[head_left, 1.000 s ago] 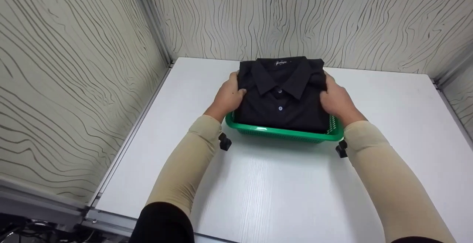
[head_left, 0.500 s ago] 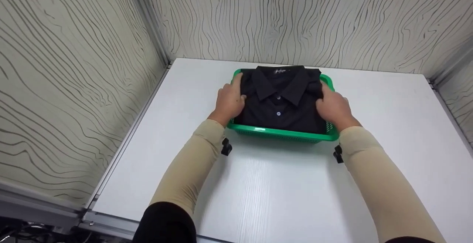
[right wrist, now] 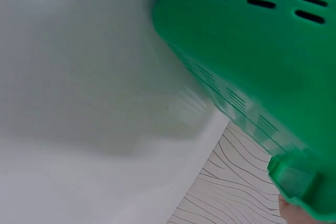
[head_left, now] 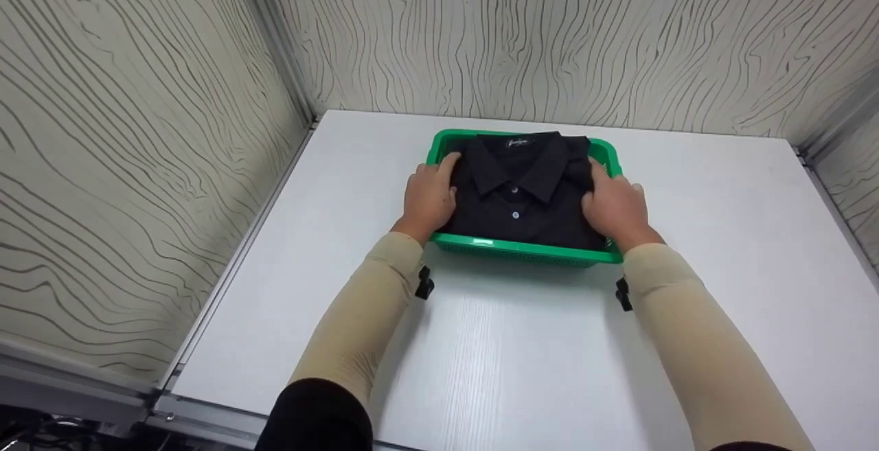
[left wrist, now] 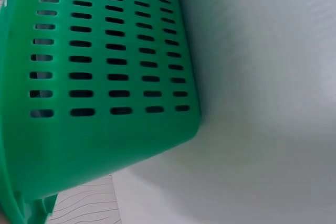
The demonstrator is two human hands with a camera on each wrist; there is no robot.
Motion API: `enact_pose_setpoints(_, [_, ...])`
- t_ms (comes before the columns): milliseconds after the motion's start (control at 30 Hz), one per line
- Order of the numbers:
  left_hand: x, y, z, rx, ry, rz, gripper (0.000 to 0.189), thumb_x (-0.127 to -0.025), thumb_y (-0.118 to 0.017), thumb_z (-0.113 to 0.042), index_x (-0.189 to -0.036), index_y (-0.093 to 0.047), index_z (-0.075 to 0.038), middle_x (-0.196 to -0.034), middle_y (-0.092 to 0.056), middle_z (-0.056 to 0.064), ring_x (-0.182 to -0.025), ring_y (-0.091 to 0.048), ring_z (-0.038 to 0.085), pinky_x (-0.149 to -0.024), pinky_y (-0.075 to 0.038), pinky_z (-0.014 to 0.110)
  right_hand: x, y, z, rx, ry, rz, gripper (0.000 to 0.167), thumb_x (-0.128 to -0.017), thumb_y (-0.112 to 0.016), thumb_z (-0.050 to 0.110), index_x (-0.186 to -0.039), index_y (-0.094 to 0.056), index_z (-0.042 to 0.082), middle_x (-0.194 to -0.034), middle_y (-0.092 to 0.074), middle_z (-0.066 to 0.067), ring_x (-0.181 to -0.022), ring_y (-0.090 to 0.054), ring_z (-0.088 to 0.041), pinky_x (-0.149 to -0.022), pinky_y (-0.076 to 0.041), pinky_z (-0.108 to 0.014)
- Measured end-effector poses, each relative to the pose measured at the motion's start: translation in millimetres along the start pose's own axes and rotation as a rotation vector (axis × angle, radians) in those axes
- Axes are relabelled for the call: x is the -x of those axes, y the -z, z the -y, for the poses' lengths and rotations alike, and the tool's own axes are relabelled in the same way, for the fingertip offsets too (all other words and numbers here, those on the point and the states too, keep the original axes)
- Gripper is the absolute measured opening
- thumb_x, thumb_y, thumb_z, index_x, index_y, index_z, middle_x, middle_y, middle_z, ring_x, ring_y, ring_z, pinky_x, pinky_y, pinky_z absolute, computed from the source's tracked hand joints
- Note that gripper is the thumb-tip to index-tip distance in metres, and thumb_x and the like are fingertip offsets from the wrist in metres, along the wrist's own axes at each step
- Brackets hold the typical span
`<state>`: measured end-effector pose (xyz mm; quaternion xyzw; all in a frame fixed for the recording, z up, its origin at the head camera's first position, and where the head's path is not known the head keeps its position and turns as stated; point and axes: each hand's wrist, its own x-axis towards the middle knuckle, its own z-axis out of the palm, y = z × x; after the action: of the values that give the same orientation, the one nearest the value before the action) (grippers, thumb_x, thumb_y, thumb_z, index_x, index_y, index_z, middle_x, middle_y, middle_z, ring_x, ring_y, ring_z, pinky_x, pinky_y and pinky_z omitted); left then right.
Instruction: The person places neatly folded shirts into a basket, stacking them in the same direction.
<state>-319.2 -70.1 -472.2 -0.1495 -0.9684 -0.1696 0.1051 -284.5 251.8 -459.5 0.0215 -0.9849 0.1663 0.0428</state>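
Note:
A folded black button-up shirt (head_left: 494,221), collar toward the back wall, lies within a green plastic basket (head_left: 529,251). My left hand (head_left: 429,197) grips the shirt's left edge, its thumb on the cloth. At the right edge, my right hand (head_left: 618,209) holds the shirt the same way. The other fingers of both hands are partly hidden at the basket's sides. The left wrist view is filled on its left by the basket's slotted wall (left wrist: 100,140). In the right wrist view, a bit of hand (right wrist: 295,213) shows below the basket's corner handle (right wrist: 296,179).
The basket stands on a white table (head_left: 481,341), near the back wall (head_left: 549,39) with its wavy wood-grain pattern. A similar panel (head_left: 137,128) rises along the left side. Dark cables (head_left: 62,430) lie below the table's front left corner.
The shirt and both hands have moved down and toward me, deeper into the basket. The basket's back rim, hidden at first, now shows behind the shirt.

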Motion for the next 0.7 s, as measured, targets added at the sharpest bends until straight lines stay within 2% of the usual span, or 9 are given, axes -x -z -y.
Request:
enact_pose_setpoints(67, [0.1, -1.5, -0.9, -0.020, -0.002, 0.006, 0.057, -0.100, -0.063, -0.016, -0.153, -0.042, -0.020, -0.121, -0.068, 0.009, -0.110, -0.057, 0.029, -0.094, -0.046, 0.043, 1.4, -1, 0, 0.010, 0.001, -0.005, 0.063, -0.097, -0.041, 0.012, -0.158, -0.028, 0.002, -0.103, -0.061, -0.032, -0.092, -0.055, -0.044, -0.082, -0.037, -0.058])
enact_pose_setpoints(233, [0.0, -4.8, -4.1, -0.065, -0.011, 0.008, 0.054, -0.101, -0.063, -0.016, -0.152, -0.045, -0.020, -0.120, -0.069, 0.008, -0.105, -0.056, 0.026, -0.090, -0.046, 0.041, 3.5, -2, -1, -0.006, -0.005, -0.016, 0.063, -0.097, -0.042, 0.013, -0.158, -0.029, 0.002, -0.101, -0.060, -0.031, -0.090, -0.054, -0.043, -0.080, -0.036, -0.056])
enact_pose_setpoints(333, [-1.1, -6.1, -8.5, -0.075, -0.017, 0.014, 0.052, -0.101, -0.062, -0.017, -0.151, -0.046, -0.019, -0.121, -0.068, 0.007, -0.103, -0.055, 0.025, -0.090, -0.046, 0.041, 5.2, -1, -4, -0.029, -0.027, -0.024, 0.062, -0.097, -0.043, 0.013, -0.157, -0.029, 0.001, -0.110, -0.060, -0.033, -0.094, -0.054, -0.044, -0.082, -0.035, -0.056])
enact_pose_setpoints(533, [-3.6, -4.5, -11.0, -0.081, -0.004, 0.017, 0.050, -0.101, -0.063, -0.019, -0.149, -0.047, -0.017, -0.124, -0.067, 0.007, -0.105, -0.054, 0.025, -0.092, -0.045, 0.040, 5.5, 1, -3, -0.081, -0.071, -0.042, 0.061, -0.098, -0.043, 0.011, -0.157, -0.028, 0.001, -0.133, -0.053, -0.034, -0.113, -0.051, -0.048, -0.094, -0.032, -0.061])
enact_pose_setpoints(700, [1.3, -4.6, -4.3, -0.099, 0.017, 0.022, 0.050, -0.101, -0.063, -0.020, -0.148, -0.049, -0.011, -0.129, -0.066, 0.008, -0.109, -0.054, 0.025, -0.094, -0.045, 0.040, 4.4, -5, 1, -0.118, -0.073, -0.035, 0.064, -0.099, -0.045, 0.010, -0.159, -0.024, 0.005, -0.135, -0.054, -0.033, -0.119, -0.050, -0.049, -0.102, -0.029, -0.062])
